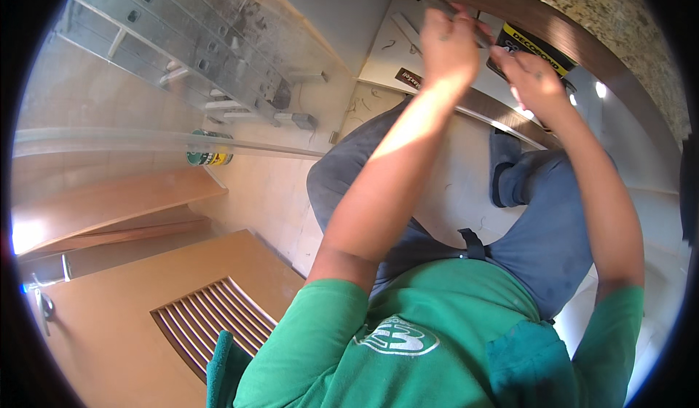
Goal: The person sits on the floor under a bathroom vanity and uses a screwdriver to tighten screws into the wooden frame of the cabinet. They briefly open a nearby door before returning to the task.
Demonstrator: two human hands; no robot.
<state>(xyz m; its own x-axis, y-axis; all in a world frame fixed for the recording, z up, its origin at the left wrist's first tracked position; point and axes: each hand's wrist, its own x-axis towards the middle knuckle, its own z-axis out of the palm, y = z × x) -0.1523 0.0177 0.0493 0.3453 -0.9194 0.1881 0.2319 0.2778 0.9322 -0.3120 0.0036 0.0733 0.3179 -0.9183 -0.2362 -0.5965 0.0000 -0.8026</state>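
My left hand (451, 51) reaches up under the wood-trimmed counter edge, its fingers closed round a thin greyish strip (438, 4). The strip slants down to the right, and its exact kind is not clear. Close by on the right, my right hand (535, 80) has its fingers bent inward near the strip's lower end; what they pinch is hidden. Behind the right hand stands a black can with a yellow band (542, 40). Both hands are above a white cabinet floor (386, 55) with a brown front edge.
A speckled stone countertop (619, 15) and its brown wooden edge (510, 0) curve overhead. At the left, a metal ladder (196, 55) shows behind a glass panel (95, 142). A green and yellow can (209, 148) and a slatted wooden door (116, 291) are also there.
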